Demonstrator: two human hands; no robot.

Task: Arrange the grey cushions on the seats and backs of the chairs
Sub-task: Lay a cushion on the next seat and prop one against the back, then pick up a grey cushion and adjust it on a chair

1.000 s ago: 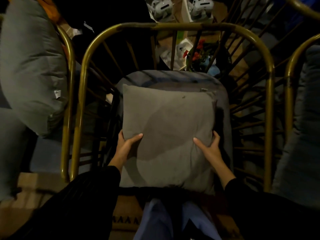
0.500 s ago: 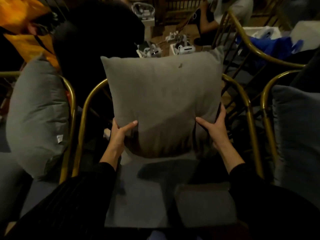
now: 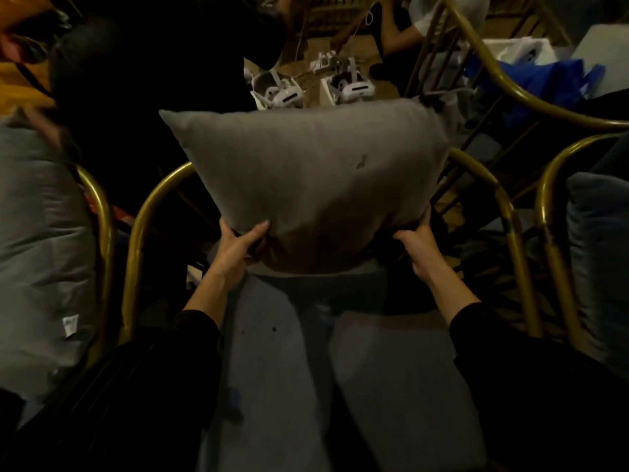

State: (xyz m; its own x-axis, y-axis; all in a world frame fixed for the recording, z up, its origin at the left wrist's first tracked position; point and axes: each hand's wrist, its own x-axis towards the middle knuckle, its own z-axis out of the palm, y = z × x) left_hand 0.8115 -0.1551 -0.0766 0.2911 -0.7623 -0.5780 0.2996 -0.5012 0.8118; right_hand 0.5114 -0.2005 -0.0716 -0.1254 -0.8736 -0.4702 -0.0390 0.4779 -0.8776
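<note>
A square grey cushion (image 3: 313,178) stands upright against the curved back of the middle gold-framed chair (image 3: 139,229). Its bottom edge rests on the bluish grey seat pad (image 3: 272,362). My left hand (image 3: 240,245) grips the cushion's lower left corner. My right hand (image 3: 420,245) grips its lower right corner. Both sleeves are black.
On the left, another grey cushion (image 3: 41,253) leans in a neighbouring gold chair (image 3: 103,233). A third gold chair (image 3: 554,233) with a blue-grey cushion (image 3: 599,253) stands on the right. Behind are a person in black (image 3: 153,80), white devices (image 3: 286,93) on the floor and a blue bag (image 3: 544,83).
The cushion has gone from lying flat on the seat to standing upright against the chair back. Both hands have slid down to its lower corners, and my view has tilted up.
</note>
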